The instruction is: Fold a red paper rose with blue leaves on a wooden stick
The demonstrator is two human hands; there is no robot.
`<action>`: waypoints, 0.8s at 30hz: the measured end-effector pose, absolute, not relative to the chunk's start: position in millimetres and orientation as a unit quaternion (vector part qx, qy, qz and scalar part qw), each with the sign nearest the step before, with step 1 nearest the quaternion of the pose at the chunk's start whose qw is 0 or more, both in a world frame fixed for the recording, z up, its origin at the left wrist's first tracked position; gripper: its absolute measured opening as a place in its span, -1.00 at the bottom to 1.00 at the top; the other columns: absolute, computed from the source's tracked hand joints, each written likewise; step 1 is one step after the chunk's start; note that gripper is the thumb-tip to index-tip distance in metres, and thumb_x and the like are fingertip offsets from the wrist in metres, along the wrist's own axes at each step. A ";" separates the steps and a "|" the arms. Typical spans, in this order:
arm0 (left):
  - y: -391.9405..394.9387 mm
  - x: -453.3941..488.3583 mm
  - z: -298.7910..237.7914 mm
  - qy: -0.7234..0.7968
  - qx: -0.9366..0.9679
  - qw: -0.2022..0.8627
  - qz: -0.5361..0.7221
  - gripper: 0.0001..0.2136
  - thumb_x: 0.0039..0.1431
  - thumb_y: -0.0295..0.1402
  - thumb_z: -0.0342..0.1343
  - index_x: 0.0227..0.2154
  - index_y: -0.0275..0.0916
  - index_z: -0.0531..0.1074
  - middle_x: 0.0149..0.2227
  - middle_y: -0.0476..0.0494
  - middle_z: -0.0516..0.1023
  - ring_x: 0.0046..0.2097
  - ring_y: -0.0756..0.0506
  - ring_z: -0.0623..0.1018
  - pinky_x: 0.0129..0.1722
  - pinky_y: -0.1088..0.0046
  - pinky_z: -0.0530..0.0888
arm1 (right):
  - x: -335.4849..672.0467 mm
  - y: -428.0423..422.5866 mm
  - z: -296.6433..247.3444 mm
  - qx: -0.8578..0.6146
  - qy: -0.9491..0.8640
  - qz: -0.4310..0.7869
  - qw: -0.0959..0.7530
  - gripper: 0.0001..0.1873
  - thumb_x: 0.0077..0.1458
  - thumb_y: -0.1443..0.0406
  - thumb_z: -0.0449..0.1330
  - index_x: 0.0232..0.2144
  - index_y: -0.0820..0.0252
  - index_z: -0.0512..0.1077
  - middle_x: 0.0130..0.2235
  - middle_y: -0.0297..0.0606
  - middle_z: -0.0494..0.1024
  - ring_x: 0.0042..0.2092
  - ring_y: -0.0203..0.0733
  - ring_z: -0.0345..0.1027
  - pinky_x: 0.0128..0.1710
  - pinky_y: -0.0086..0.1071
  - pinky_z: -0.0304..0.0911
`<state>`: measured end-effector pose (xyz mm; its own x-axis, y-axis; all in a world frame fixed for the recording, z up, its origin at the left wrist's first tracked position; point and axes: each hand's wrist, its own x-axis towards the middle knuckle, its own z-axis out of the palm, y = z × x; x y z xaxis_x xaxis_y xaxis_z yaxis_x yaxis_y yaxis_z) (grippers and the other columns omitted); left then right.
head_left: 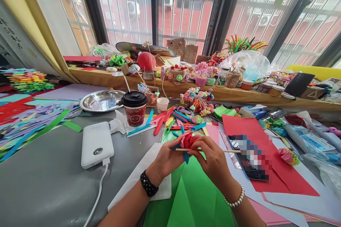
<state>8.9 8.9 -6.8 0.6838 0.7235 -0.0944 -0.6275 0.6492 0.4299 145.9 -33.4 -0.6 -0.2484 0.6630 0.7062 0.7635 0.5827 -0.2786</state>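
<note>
My left hand [166,156] is closed around the base of a red and pink paper flower [188,140]. Blue pointed paper pieces [187,158] stick out from under its petals. In the fingers of my right hand [214,154] is a thin wooden stick [232,151], which lies level across the front of the flower. Fingertips of this hand also touch the petals on the right side. Both hands are above a sheet of green paper [198,191]. How the left fingers grip behind the flower is partly hidden.
A lidded paper cup [135,111], a metal plate [90,102] and a white power bank [93,145] with a cable stand to the left. Rightward lie a phone [246,159], red paper [241,127] and a paper flower bud [289,156]. Coloured strips [166,117] lie beyond my hands.
</note>
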 end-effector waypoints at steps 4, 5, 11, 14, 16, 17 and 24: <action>8.3 10.1 -6.9 0.153 0.184 0.889 0.390 -0.80 0.11 -0.43 -0.11 -0.38 -0.37 0.42 -0.39 -0.16 0.44 -0.35 -0.01 0.42 -0.28 0.49 0.35 | 145.1 -34.0 1.0 -0.463 -0.781 -0.063 0.414 -0.90 0.08 0.29 0.04 -0.42 0.18 0.31 -0.39 -0.23 0.40 -0.25 -0.18 0.30 -0.35 -0.35 0.25; 8.3 10.2 -6.8 0.155 0.188 0.888 0.391 -0.80 0.11 -0.43 -0.11 -0.37 -0.36 0.41 -0.39 -0.16 0.44 -0.34 -0.01 0.42 -0.27 0.49 0.34 | 145.1 -34.1 1.0 -0.465 -0.781 -0.060 0.413 -0.90 0.08 0.29 0.04 -0.42 0.18 0.31 -0.39 -0.23 0.40 -0.26 -0.19 0.30 -0.35 -0.35 0.26; 8.5 10.1 -7.1 0.145 0.223 0.880 0.392 -0.80 0.09 -0.41 -0.10 -0.34 -0.36 0.40 -0.35 -0.19 0.45 -0.26 -0.07 0.43 -0.22 0.42 0.34 | 147.6 -34.1 -1.1 -0.500 -0.766 -0.035 0.403 -0.85 0.08 0.21 0.03 -0.42 0.18 0.26 -0.38 -0.24 0.38 -0.36 -0.24 0.31 -0.42 -0.40 0.26; 9.1 10.1 -9.0 0.146 0.244 0.874 0.394 -0.79 0.09 -0.39 -0.10 -0.31 -0.36 0.39 -0.32 -0.20 0.46 -0.21 -0.11 0.43 -0.21 0.39 0.34 | 149.7 -34.0 -0.8 -0.514 -0.766 -0.048 0.382 -0.80 0.07 0.16 0.02 -0.44 0.18 0.24 -0.40 -0.27 0.36 -0.40 -0.27 0.30 -0.45 -0.42 0.23; 9.7 10.2 -10.4 0.150 0.257 0.869 0.395 -0.79 0.09 -0.37 -0.08 -0.32 -0.35 0.39 -0.31 -0.20 0.47 -0.18 -0.13 0.43 -0.21 0.37 0.35 | 150.5 -34.2 -0.1 -0.525 -0.767 -0.072 0.362 -0.75 0.08 0.12 -0.01 -0.46 0.17 0.24 -0.44 -0.29 0.35 -0.43 -0.27 0.29 -0.49 -0.44 0.19; 9.9 10.3 -11.0 0.150 0.261 0.867 0.396 -0.80 0.09 -0.36 -0.08 -0.33 -0.34 0.39 -0.31 -0.20 0.47 -0.17 -0.14 0.43 -0.20 0.36 0.35 | 150.7 -34.4 0.4 -0.531 -0.766 -0.085 0.351 -0.73 0.09 0.10 -0.03 -0.46 0.17 0.24 -0.45 -0.30 0.35 -0.46 -0.27 0.28 -0.52 -0.44 0.17; 10.4 10.3 -11.8 0.149 0.268 0.867 0.394 -0.78 0.09 -0.35 -0.09 -0.31 -0.35 0.39 -0.29 -0.20 0.49 -0.15 -0.15 0.44 -0.16 0.34 0.35 | 149.7 -35.2 1.9 -0.561 -0.760 -0.150 0.290 -0.63 0.10 0.04 -0.10 -0.51 0.17 0.24 -0.51 -0.31 0.32 -0.52 -0.27 0.21 -0.57 -0.44 0.03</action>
<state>10.3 10.4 -11.8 0.6454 0.7624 -0.0482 -0.6022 0.5466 0.5819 149.7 -35.2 1.9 -0.2016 0.7659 0.6105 0.9407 0.3250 -0.0971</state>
